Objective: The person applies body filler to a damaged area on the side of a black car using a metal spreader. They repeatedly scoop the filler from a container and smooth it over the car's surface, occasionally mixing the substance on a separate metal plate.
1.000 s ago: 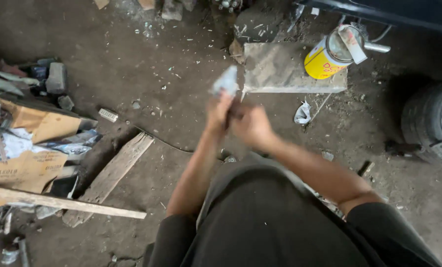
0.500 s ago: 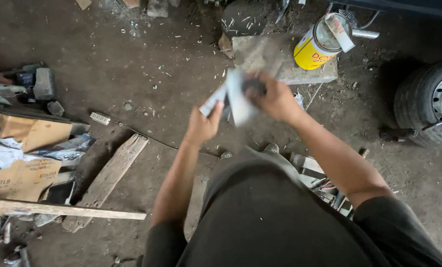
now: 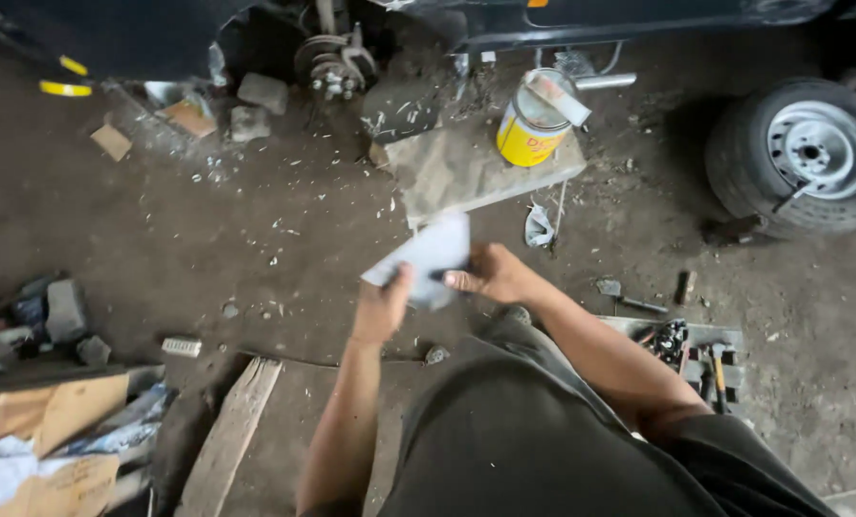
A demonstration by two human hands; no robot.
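Pale grey sheet [image 3: 426, 257], looks like sandpaper or a stiff rag, can't tell which. It's held up in the air over the dirt floor [image 3: 255, 239], just in front of my knees, between both hands.

Left hand [image 3: 382, 308] closed on the sheet's lower left corner, thumb on top. Right hand [image 3: 490, 276] closed on the lower right edge, fingers wrapped under. Both gripping, sheet pulled fairly flat btw them.

Around it: grey slab [image 3: 466, 168] lies on the floor just beyond the sheet, yellow can [image 3: 533, 123] stands on its far right corner w/ a flat stick [image 3: 557, 96] across the open top. Crumpled scrap [image 3: 539, 226] on the floor off the slab's near edge. Bare wheel hub [image 3: 327, 62] under the dark car body further out. Tyre on rim [image 3: 806, 153] far right. Tool tray [image 3: 691, 349] w/ hammer near my right elbow. Wood plank [image 3: 227, 436] and cardboard scraps [image 3: 59, 421] at left.

Risks, my read: sheet is only pinched at one edge, so a hard tug could tear it or slip it out of the left hand into the dirt. Can sits on the slab's edge w/ the top open; a swing of the right arm that way could tip it. Floor's littered w/ chips and loose tools, bad footing if I shift.
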